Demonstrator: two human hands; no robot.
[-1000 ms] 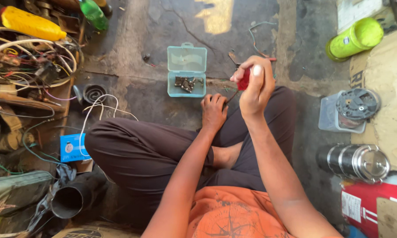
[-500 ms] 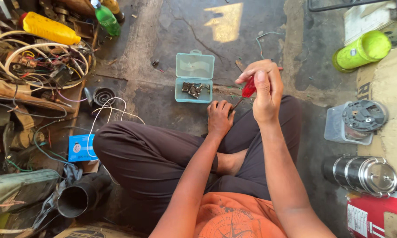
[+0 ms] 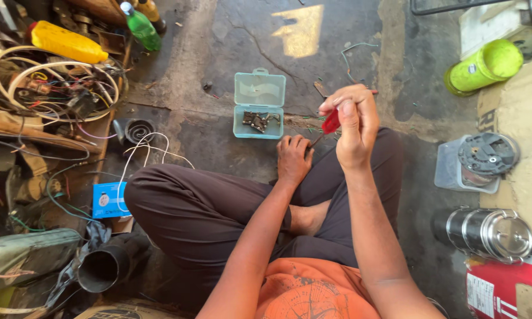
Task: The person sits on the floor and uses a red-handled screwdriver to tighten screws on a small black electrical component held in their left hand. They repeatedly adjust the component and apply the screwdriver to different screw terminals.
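Right hand (image 3: 353, 127) gripping red-handled screwdriver (image 3: 329, 122); left hand (image 3: 293, 159) closed at its tip, contents hidden. Risk: tip slipping into fingers.

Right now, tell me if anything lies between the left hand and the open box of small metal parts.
Nothing visible does. The left hand rests on the knee just below the small plastic box, with only bare concrete floor between them. The right hand holds a red-handled screwdriver off to the side.

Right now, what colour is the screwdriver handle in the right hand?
Red. The screwdriver handle shows best in the head view, gripped by the right hand.
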